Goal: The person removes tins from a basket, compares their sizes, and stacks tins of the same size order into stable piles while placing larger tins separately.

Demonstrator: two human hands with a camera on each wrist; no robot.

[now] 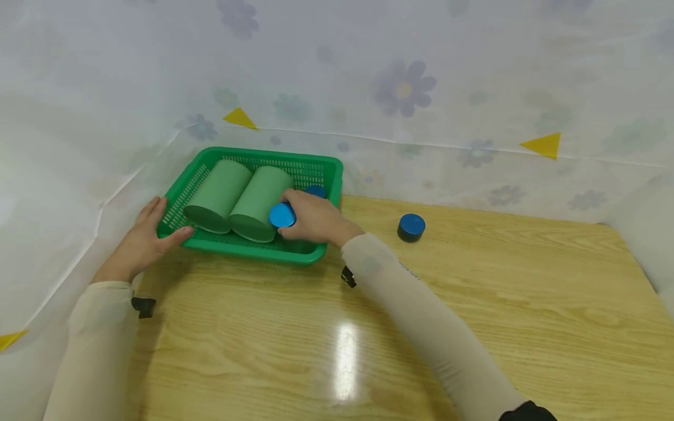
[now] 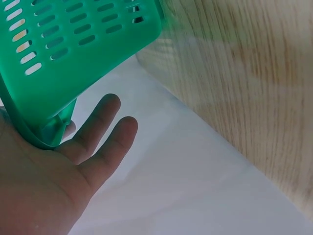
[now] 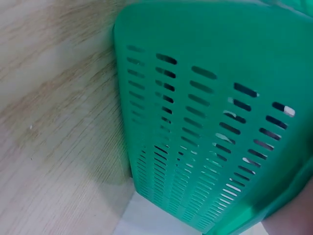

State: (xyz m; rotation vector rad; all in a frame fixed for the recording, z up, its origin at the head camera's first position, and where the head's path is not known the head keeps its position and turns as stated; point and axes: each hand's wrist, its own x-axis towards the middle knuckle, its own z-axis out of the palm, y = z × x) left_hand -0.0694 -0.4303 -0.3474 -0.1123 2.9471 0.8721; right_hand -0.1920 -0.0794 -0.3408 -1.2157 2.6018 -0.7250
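The right hand (image 1: 315, 217) pinches a blue puck (image 1: 281, 215) — I'd steer it clear of the cylinders (image 1: 260, 197) — while the left hand (image 1: 139, 241), fingers fairly straight, touches the basket (image 1: 253, 253).

Cream long sleeves (image 1: 432, 330); black wrist pieces (image 1: 144, 307)

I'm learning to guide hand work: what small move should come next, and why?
Probably lower the blue cylinder and let go: the right hand holds it in or just over the green basket, where a second blue piece sits.
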